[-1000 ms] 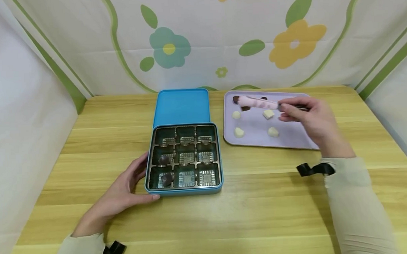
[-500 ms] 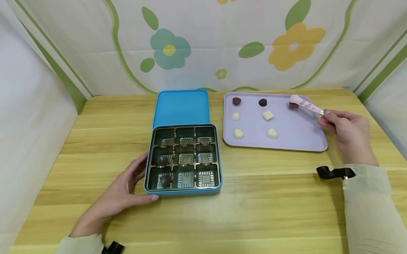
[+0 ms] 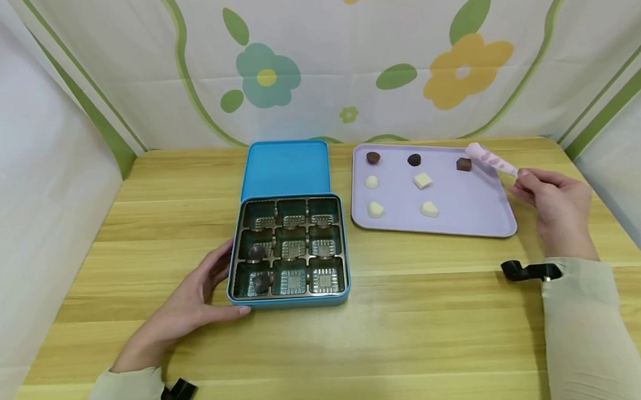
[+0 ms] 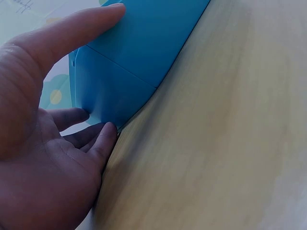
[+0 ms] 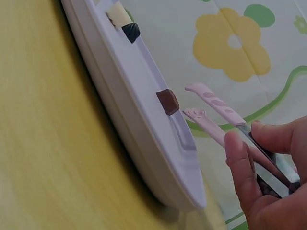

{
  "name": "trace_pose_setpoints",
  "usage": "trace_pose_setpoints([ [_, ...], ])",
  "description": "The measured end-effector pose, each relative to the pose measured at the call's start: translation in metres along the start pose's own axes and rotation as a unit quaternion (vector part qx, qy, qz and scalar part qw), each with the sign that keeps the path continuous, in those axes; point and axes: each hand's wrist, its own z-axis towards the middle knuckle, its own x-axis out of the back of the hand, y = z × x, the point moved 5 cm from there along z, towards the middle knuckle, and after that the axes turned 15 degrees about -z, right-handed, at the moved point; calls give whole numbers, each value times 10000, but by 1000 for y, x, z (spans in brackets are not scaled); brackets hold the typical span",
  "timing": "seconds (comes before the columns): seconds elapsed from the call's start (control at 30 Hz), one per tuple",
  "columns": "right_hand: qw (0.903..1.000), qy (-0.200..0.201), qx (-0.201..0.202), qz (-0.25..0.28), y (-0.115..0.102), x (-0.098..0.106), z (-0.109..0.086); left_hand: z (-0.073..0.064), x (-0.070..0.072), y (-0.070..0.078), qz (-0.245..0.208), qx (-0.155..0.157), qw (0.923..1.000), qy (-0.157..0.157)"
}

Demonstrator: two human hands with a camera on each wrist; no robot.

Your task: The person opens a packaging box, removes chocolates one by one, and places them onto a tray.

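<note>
My left hand (image 3: 183,311) rests against the near left corner of a blue tin (image 3: 297,302). Its thumb lies along the front wall and the other fingers touch the left side. Inside the tin, a divided insert (image 3: 291,260) holds two dark chocolates, one in the left middle compartment and one in the near left. My right hand (image 3: 559,206) grips pink-tipped tongs (image 3: 491,159) over the right side of a lilac tray (image 3: 459,221). In the right wrist view the tong tips are spread, close to a square brown chocolate (image 5: 168,101) but not around it.
Two other dark chocolates (image 3: 414,159) sit along the tray's back. Several white chocolates (image 3: 422,180) lie nearer the front. The tin's blue lid (image 3: 287,166) lies behind it, and a flowered cloth (image 3: 316,65) hangs at the table's back edge.
My right hand has swung the tongs rightward from the tray's left side to its right end, then slightly away from the square chocolate. My left hand stays at the tin.
</note>
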Motion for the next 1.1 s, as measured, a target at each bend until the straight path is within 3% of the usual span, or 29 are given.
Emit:
trace_pose_setpoints([
  [0.17,9994,-84,329,-71,-9,-10,-7,-1,0,0,0,55,10000,15],
  [0.33,9936,-583,748,-608,-22,-40,-27,-1,0,1,-31,78,10000,13],
  [0.63,9620,-1624,1765,-1308,-30,-109,-68,-1,0,1,-36,67,10000,-10],
  [0.7,9513,-1808,1921,-1593,-30,-123,-78,-1,0,1,-50,70,10000,6],
  [0.87,9114,-2302,2220,-2591,-29,-160,-108,-2,1,1,-60,45,10000,25],
  [0.97,8886,-2751,2380,-2794,-28,-185,-125,-2,1,1,-84,16,10000,49],
  [1.1,8496,-3279,2762,-3073,-26,-218,-148,-2,-1,0,-86,3,10000,50],
])
